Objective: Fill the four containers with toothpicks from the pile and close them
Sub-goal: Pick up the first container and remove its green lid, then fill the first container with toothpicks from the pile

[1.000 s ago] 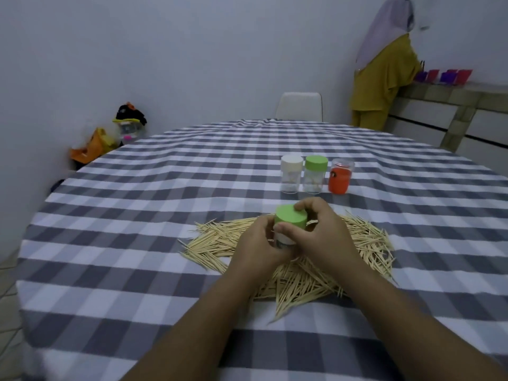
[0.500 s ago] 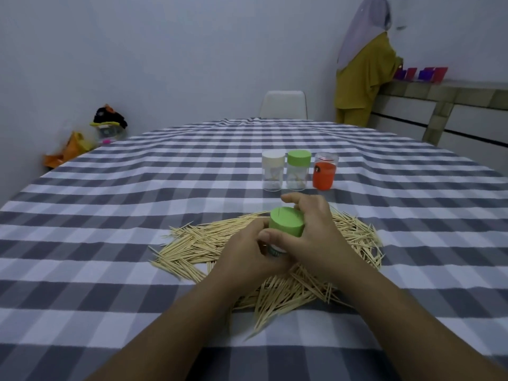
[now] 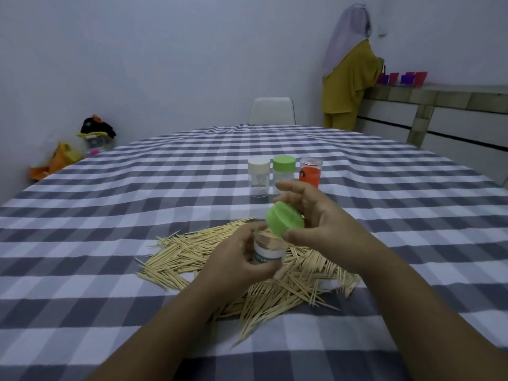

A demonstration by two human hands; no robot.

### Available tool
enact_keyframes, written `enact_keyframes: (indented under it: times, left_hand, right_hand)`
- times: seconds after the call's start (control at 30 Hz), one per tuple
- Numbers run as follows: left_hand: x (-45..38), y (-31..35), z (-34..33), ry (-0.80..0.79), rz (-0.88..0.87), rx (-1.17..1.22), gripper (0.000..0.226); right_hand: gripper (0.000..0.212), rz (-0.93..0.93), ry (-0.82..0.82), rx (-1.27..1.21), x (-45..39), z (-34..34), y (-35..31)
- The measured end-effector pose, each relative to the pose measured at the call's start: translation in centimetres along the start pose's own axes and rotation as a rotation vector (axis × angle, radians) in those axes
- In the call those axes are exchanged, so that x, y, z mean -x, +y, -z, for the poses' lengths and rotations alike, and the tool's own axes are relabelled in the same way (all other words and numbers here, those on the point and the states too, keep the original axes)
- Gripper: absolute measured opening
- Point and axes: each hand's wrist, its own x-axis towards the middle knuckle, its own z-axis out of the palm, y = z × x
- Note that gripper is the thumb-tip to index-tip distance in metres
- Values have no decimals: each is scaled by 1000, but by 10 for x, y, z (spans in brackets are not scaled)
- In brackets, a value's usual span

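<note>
The left hand (image 3: 236, 257) is curled round a small clear container (image 3: 268, 247), holding it tilted above the near side of the toothpick pile (image 3: 247, 270); a white label band wraps the container's lower part and its mouth is uncovered. The right hand (image 3: 321, 226) pinches a green lid (image 3: 284, 219) between thumb and bent fingers, the lid tipped on edge just above and to the right of the container's mouth, its index finger raised. Both forearms reach in from the bottom edge and converge over the pile.

The toothpicks lie spread loosely on a grey-and-white checked tablecloth (image 3: 110, 243). Beyond the hands three more containers stand upright in a close row: one with a cream lid (image 3: 258, 177), one with a green lid (image 3: 284, 171), partly hidden by the right fingers, and an orange one (image 3: 310, 173).

Behind the table stand a white chair (image 3: 272, 110), a person in a yellow garment (image 3: 347, 83) at a counter (image 3: 439, 105), and some bags (image 3: 82, 149) by the wall
</note>
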Motion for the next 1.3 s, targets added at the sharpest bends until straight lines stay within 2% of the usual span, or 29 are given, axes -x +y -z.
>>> enact_keyframes:
  times: [0.1,0.2,0.3,0.37,0.5,0.63,0.73,0.83,0.87,0.93,1.0,1.07,1.13,1.23,1.3]
  left_hand:
    - [0,0,-1,24,8,14,68]
    - [1,-1,-1,36,10,-1,72]
    - [0,-1,-2,53,7,-15,74]
    - [0,-2,-3,63,-1,-33,73]
    - [-1,-2,-3,101,-6,-64,72]
    - [-1,-2,-4,111,3,-36,73]
    - [-1,0,-2,126,5,-41,73]
    - [-3,1,1,142,26,-16,74]
    - [-3,1,2,146,34,-13,74]
    - [-3,1,4,153,44,-17,73]
    - [-4,0,6,151,53,-27,73]
    - [-4,0,8,149,66,-31,75]
    - [-4,0,12,151,83,-22,78]
    - [-4,1,15,148,96,-9,78]
    - [-4,1,17,149,95,-2,77]
  right_hand:
    - [63,-84,155,62,-1,9,4]
    - [50,-265,414,291,-6,17,18]
    - [35,-442,691,395,-6,31,30]
    - [25,-518,804,442,-4,44,39]
    - [28,-646,857,535,3,61,61]
    - [25,-676,868,536,4,68,72]
    - [39,-656,827,606,3,69,72]
    - [37,-475,784,740,1,63,59]
    - [33,-406,722,740,0,59,52]
    - [29,-317,482,707,-2,49,39]
    - [28,-313,194,641,-1,36,26]
    - [32,-340,-21,649,-1,24,17]
    - [37,-343,-149,716,-1,15,13]
    - [49,-377,-222,696,0,4,15]
    - [52,-318,-284,831,-2,-3,20]
